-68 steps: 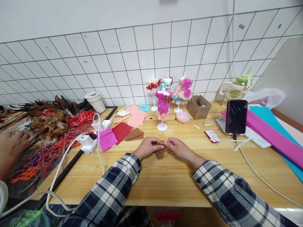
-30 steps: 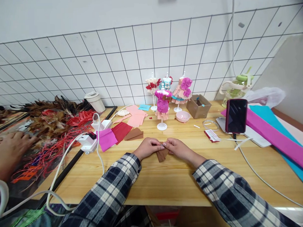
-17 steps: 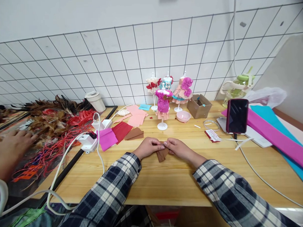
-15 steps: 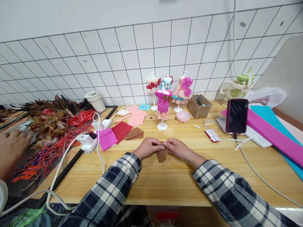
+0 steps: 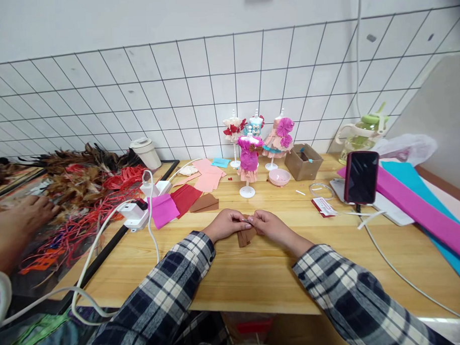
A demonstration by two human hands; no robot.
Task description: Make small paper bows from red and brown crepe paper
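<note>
Near the front edge of a wooden desk [image 5: 256, 277], the left hand [image 5: 225, 224] and right hand [image 5: 270, 225] meet, each grip pinched shut on one small folded brown paper piece [image 5: 246, 236]. The paper looks pleated but not yet shaped or attached to anything. Toward the back edge stand small dress forms [image 5: 247, 159] in paper dresses, before a white tiled wall [image 5: 174, 84]. At the left edge, another person's hand [image 5: 18, 220] rests among feathers [image 5: 79, 175].

Just one camera here, worn on the person's head, looking forward and down across the wooden table [image 5: 256, 272] toward the tiled wall [image 5: 197, 93]. The table's near edge sits close below it.
</note>
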